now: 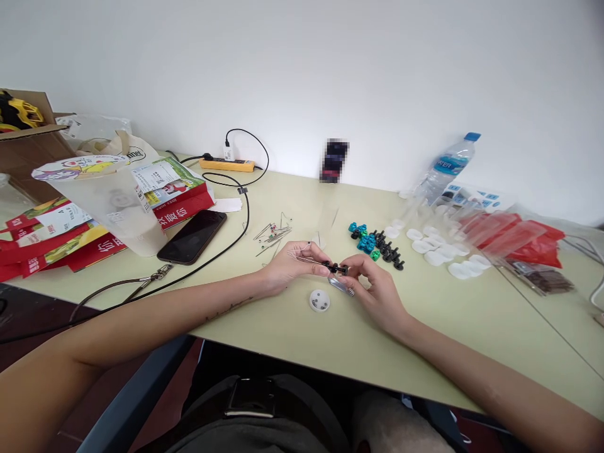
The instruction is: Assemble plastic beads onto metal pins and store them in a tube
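Observation:
Between my hands, near the middle of the table, is a small black part [336, 268]. My left hand [297, 267] pinches its left end, and thin pale wire or thread loops over these fingers. The fingers of my right hand [375, 289] close on its right end. Just below it hangs a clear piece with a small coil [341, 286], close to my right fingertips. A round white dish [319, 301] with small metal bits lies below my hands. Behind my right hand are blue-green pieces [365, 241] and black pieces [387, 251].
Metal pins [274, 234] lie behind my left hand. At left are a phone [192, 236], a black cable, a plastic cup [127, 214] and red packages. White discs [434, 245], a leaning water bottle [446, 167] and red plastic [533, 239] occupy the right side.

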{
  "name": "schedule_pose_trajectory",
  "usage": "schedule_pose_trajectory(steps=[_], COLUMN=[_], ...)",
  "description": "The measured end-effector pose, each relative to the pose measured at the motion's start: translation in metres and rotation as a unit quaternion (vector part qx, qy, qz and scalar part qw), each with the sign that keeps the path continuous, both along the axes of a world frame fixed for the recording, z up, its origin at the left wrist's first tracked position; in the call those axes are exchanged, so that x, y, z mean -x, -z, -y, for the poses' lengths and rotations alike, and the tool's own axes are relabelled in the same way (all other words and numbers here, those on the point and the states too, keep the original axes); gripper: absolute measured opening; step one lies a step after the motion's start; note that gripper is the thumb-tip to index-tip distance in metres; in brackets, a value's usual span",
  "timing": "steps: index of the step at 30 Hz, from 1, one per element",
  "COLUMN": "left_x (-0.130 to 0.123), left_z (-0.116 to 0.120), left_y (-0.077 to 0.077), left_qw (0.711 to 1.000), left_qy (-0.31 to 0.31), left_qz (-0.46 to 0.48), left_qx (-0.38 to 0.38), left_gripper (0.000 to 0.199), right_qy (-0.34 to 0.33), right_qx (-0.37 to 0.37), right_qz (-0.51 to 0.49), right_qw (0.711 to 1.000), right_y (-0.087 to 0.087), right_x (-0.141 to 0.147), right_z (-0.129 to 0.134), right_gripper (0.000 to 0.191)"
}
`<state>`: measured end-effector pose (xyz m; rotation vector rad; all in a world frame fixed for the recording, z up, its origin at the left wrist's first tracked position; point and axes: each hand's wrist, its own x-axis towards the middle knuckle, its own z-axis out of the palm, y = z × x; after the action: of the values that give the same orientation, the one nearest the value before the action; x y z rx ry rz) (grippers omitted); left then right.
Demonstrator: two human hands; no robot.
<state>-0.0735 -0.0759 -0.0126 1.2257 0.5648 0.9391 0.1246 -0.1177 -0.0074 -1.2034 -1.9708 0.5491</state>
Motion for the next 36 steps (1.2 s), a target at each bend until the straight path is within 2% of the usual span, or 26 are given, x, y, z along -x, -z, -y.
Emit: schedule_pose_trajectory(steps=[4, 8, 14, 19, 24, 29, 36], left_x=[-0.0002, -0.0015, -0.0009, -0.0011, -0.0012, 0.0004, 0.0003], left_z=[0.0011, 0.0035, 0.0007, -0.0005, 0.0, -0.001, -0.0013], left_y=[-0.0011, -0.0021, -0.0029, -0.0017, 0.0, -0.0007, -0.0004], left_qw=[1.0, 1.0, 1.0, 1.0, 1.0, 1.0, 1.0], left_qy=[0.005, 0.013, -0.004, 0.002, 0.012, -0.001, -0.005], left_qz=[0.005, 0.007, 0.004, 0.007, 0.019, 0.006, 0.003], left_qx=[0.01, 0.01, 0.019, 0.03, 0.021, 0.03, 0.029], left_gripper=[0.026, 0.027, 0.028, 0.027, 0.026, 0.028, 0.027], right_qy=[-0.013, -0.058, -0.006, -0.006, -0.029, -0.003, -0.002], right_qx=[0.017, 0.054, 0.02, 0.025, 0.05, 0.022, 0.034], right_qz=[0.006, 0.015, 0.007, 0.016, 0.018, 0.008, 0.005], right_qw=[1.0, 0.997, 1.0, 1.0, 0.998, 1.0, 0.999], right_y=[-0.0003, -0.0028, -0.0004, -0.0011, -0.0052, -0.002, -0.0001], right_x=[-0.0006, -0.0015, 0.001, 0.0007, 0.001, 0.0014, 0.0002], right_z=[-0.0006, 0.0002, -0.0004, -0.0012, 0.0008, -0.0006, -0.0018], right_gripper=[0.017, 0.034, 0.017, 0.019, 0.031, 0.018, 0.018])
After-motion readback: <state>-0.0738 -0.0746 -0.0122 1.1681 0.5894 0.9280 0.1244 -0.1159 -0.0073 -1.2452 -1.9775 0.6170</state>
